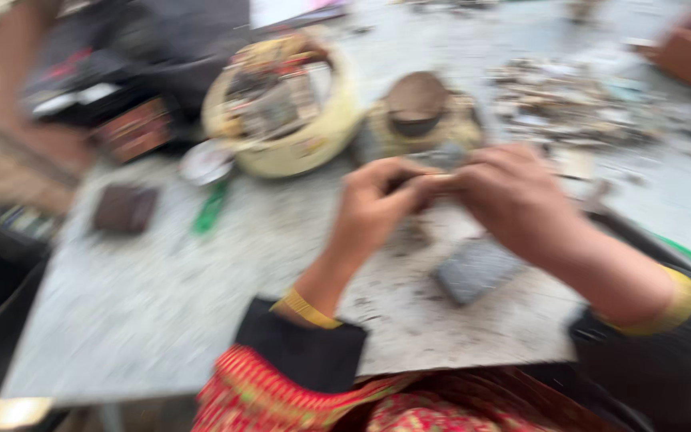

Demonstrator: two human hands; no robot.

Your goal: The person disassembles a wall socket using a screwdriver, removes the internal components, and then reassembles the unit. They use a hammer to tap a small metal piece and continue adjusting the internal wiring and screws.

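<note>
Left hand (373,212): curled inward, fingertips pinched on a small pale piece (439,181) where both hands meet; what the piece is, the blur hides.
Right hand (513,200): fingers bent and closed on the same piece from the other side, knuckles up; the two hands touch at the fingertips.
Held piece: between the two sets of fingertips, lifted off the grey worktop (161,296), not resting on it.
Grey block (473,268): just below the right fingers, nearer the body, lying flat on the worktop.
Grip advice: a thing this small seems best worked with both pinches kept close together and wrists low over the worktop, so a slip drops it only a little way.
Green stick (211,208): well left of the left fingers, beside a dark brown square (125,210).
Round holder (417,116): just beyond the fingertips, a brownish mound with a dark cup on top.
Cream bowl (285,104): beyond and left of the left fingers, full of mixed scraps.
Scrap pile (569,100): beyond and right of the right fingers, loose pale bits spread out.
</note>
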